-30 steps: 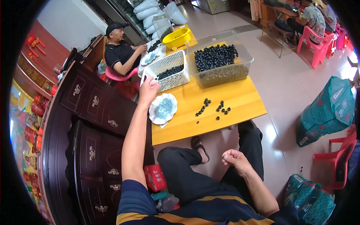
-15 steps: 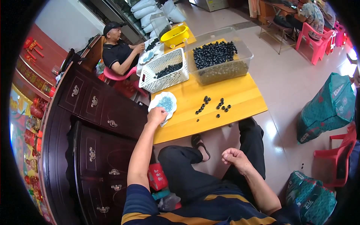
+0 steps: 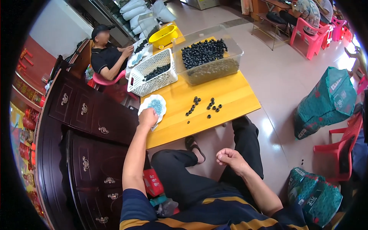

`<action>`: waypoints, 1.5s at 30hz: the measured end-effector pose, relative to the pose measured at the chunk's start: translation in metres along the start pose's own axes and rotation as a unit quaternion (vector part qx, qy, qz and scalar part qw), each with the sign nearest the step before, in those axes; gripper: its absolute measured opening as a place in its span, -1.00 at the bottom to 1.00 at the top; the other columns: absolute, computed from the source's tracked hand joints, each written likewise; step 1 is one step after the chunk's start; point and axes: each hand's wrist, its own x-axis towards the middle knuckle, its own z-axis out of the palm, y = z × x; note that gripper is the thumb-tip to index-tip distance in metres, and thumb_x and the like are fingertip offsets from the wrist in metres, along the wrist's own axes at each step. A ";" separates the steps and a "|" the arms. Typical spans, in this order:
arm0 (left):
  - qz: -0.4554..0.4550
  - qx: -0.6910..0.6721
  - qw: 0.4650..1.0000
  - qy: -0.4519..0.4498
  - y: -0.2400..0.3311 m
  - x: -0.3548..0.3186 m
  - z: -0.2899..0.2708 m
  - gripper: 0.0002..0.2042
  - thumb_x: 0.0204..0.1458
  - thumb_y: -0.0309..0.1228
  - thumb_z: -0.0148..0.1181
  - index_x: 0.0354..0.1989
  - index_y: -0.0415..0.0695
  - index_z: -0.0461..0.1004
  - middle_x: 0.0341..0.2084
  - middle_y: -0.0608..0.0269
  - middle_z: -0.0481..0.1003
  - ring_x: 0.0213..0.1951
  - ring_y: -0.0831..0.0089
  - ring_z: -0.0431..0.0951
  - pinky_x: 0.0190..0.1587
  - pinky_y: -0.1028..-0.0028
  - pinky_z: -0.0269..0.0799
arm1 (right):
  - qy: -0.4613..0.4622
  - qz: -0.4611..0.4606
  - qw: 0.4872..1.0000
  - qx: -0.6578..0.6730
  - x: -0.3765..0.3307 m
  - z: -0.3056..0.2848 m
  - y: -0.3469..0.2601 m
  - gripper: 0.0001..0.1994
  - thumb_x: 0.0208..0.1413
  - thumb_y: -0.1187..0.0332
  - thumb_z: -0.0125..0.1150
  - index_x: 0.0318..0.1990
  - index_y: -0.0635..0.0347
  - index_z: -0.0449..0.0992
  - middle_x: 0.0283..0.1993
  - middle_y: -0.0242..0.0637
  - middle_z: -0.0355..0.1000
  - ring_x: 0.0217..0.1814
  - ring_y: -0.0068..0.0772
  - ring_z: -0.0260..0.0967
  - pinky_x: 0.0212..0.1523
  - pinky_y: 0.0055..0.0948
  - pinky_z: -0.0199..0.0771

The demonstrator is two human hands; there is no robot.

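My left hand (image 3: 148,117) rests at the near edge of a white scalloped dish (image 3: 162,111). Its fingers are bent together beside a heap of small clear-blue pieces (image 3: 155,105) in the dish; whatever they pinch is hidden. Over my lap, my right hand (image 3: 231,160) is held up with thumb and fingers closed, and I cannot make out anything between them. Several round black parts with holes (image 3: 211,104) lie scattered on the yellow table (image 3: 230,97), to the right of the dish.
Behind the dish stands a white perforated basket (image 3: 153,82) with black parts, beside a clear bin (image 3: 211,78) heaped with more. Farther back are a yellow tub (image 3: 163,37) and a seated co-worker (image 3: 105,55). A dark cabinet (image 3: 96,117) borders the left; green bags (image 3: 326,103) stand right.
The whole view has shifted slightly, so the table and room sit farther left in the picture. Both hands keep nearly the same poses, the left still at the dish.
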 end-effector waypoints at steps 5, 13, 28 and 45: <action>-0.016 -0.023 0.999 0.028 0.000 -0.004 -0.003 -0.85 -0.06 -0.30 0.18 -0.39 -0.03 0.62 -0.39 0.04 0.62 -0.27 0.02 0.63 -0.20 0.12 0.55 | 0.008 -0.001 1.000 -0.010 -0.002 0.002 -0.003 -0.91 0.31 0.39 0.13 -0.19 0.17 0.52 -0.34 -0.44 0.47 -0.34 -0.64 0.35 -0.22 -0.62 0.38; 0.110 -0.176 0.968 0.139 0.050 -0.053 -0.049 -0.91 -0.04 -0.41 0.23 -0.39 -0.12 0.53 -0.50 0.11 0.55 -0.41 0.12 0.58 -0.32 0.21 0.49 | -0.002 0.002 1.000 0.013 -0.004 0.001 0.001 -0.89 0.32 0.34 0.15 -0.20 0.16 0.52 -0.35 -0.45 0.46 -0.33 -0.64 0.34 -0.20 -0.63 0.37; 0.351 -0.373 0.859 0.016 0.200 -0.202 -0.029 -0.90 -0.07 -0.49 0.29 -0.35 -0.10 0.53 -0.51 0.18 0.51 -0.47 0.19 0.58 -0.44 0.33 0.48 | -0.025 -0.009 0.993 0.113 0.004 -0.003 0.010 -0.82 0.35 0.22 0.11 -0.15 0.11 0.52 -0.30 -0.47 0.50 -0.33 -0.68 0.41 -0.23 -0.66 0.44; 0.278 -0.449 0.848 -0.056 0.188 -0.220 -0.009 -0.91 -0.04 -0.48 0.28 -0.37 -0.14 0.50 -0.50 0.19 0.54 -0.48 0.30 0.62 -0.43 0.38 0.49 | -0.028 0.030 0.990 0.135 0.003 -0.002 0.028 -0.76 0.32 0.13 0.14 -0.20 0.10 0.53 -0.31 -0.49 0.47 -0.32 -0.67 0.36 -0.19 -0.63 0.41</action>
